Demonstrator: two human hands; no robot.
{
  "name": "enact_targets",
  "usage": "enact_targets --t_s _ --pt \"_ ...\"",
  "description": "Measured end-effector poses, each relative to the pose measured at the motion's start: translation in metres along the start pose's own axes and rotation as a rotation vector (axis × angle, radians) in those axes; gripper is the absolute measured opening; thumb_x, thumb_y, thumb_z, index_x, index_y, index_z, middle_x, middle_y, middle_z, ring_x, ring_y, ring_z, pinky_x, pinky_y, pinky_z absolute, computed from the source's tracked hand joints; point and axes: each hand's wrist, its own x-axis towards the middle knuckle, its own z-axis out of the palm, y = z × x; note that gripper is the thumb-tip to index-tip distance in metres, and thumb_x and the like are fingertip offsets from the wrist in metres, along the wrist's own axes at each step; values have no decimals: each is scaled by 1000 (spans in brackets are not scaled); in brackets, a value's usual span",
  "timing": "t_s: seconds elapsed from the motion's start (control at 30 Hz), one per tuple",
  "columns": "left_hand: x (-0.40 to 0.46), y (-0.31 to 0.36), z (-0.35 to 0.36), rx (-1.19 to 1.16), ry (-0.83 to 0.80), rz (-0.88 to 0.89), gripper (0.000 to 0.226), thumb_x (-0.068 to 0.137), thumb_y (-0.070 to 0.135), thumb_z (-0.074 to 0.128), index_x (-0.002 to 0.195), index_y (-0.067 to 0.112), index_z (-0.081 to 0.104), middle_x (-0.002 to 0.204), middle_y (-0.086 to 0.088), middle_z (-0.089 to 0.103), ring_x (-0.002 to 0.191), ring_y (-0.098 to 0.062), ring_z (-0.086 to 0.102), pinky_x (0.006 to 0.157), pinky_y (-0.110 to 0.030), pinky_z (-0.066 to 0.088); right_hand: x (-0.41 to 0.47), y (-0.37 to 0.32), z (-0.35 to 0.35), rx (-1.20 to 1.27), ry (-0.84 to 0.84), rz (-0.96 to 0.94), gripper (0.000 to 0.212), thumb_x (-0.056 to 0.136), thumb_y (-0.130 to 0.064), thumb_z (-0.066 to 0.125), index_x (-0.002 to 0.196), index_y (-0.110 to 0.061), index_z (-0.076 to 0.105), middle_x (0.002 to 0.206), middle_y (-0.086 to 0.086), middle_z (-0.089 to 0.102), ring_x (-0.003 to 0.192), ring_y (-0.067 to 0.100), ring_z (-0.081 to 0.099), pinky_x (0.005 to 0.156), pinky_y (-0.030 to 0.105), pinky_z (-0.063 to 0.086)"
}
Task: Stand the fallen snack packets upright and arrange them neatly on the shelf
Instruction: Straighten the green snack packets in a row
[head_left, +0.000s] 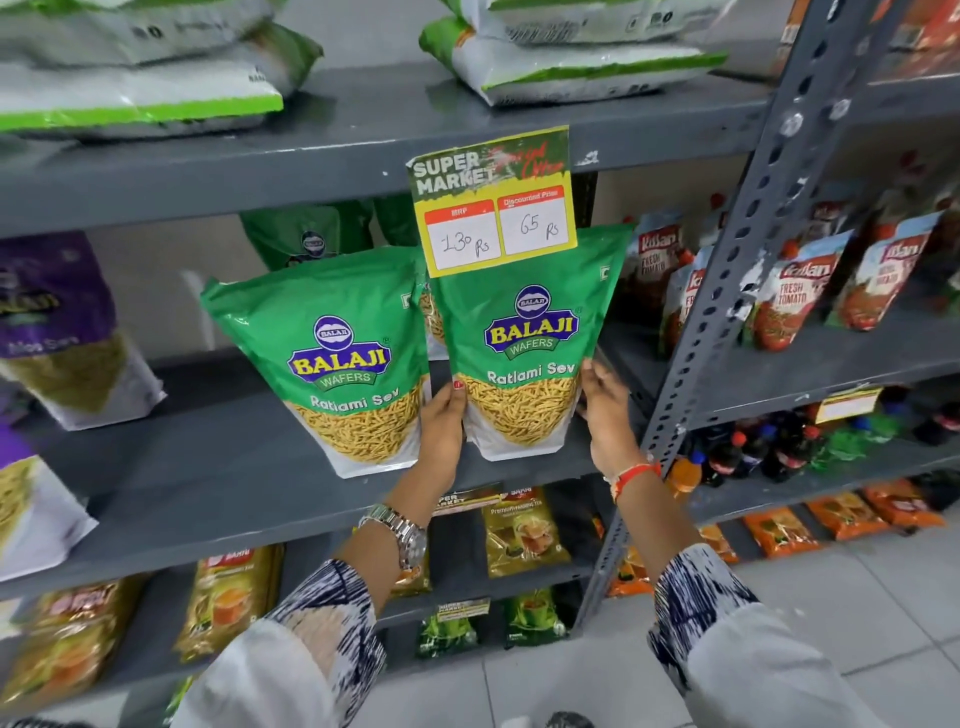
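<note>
both hands bracket the right-hand green sev packet, which stands upright near the front edge of the grey shelf, toward its right end by the upright post. the left hand presses its left side, the right hand its right, fingers closed against the film. it looks light, soft and slippery, with brittle contents, so low side holds suit it. a second packet leans just beside it.

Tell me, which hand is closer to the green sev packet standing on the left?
The left hand. It sits in the gap between the two Ratlami Sev packets, right beside the left packet. The right hand is on the far edge of the right packet.
</note>
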Motion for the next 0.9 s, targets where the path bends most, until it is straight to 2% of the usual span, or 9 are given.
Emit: enact_targets --t_s 0.23,0.33,0.43,0.5,0.57,0.63,0.77,0.83,0.9 --pt "3 -1 -3 -1 -42 -20 26 95 22 41 116 18 56 121 -6 58 120 -27 52 109 -49 37 -1 -3 0 -28 -23 -7 19 97 -26 45 101 -24 64 92 -13 68 74 -7 67 56 9 52" --pt "1 -2 -1 22 -57 -9 28 95 22 40 120 18 53 120 -2 56 121 -24 50 110 -47 35 -4 -7 0 -50 -27 1 20 96 -26 46 107 -22 62 100 -6 67 84 -1 65 73 18 55" --pt "-16 -7 -3 128 -62 98 38 95 24 40 131 12 46 112 14 52 116 -16 47 102 -24 38 -20 -6 2 -25 111 -117 28 94 -18 51 120 -10 55 113 3 61 100 9 59 88 22 49" --pt "-35 -20 -15 208 -40 217 36 95 27 41 126 13 51 115 13 56 112 -7 50 92 -10 40 -44 -1 7 -23 291 -279 25 90 -16 55 113 -8 56 106 6 60 92 -2 57 82 14 47" --pt "-53 -33 -35 237 86 305 27 94 26 42 113 19 61 109 6 65 96 -1 58 83 -14 45 -72 10 19 -40 342 -411 18 86 -14 53 104 -11 56 96 9 58 80 -7 56 71 9 45" --pt "-63 -38 -59 231 280 390 19 92 22 44 94 28 61 88 6 64 76 4 54 66 -16 43 -96 23 36 -84 234 -435 15 86 -13 51 100 -14 56 97 6 60 83 3 58 73 19 48" --pt "-51 -22 -105 128 583 457 15 90 18 46 101 9 52 92 6 47 82 11 48 72 -3 36 -117 39 80 -195 -133 -391 18 91 -13 55 109 -15 57 103 -5 59 92 3 59 75 19 51" --pt "-38 -10 -123 66 586 421 33 92 21 47 117 0 42 109 2 46 96 12 47 82 -4 36 -117 41 101 -180 -278 -261 34 92 -21 54 125 -14 49 118 -5 55 109 11 57 87 18 49" --pt "-28 2 -135 46 484 342 40 93 28 44 127 8 35 125 4 41 113 -2 43 93 -13 35 -116 44 119 -160 -352 -111 54 92 -32 53 140 -18 33 140 -2 44 130 16 43 107 29 40"
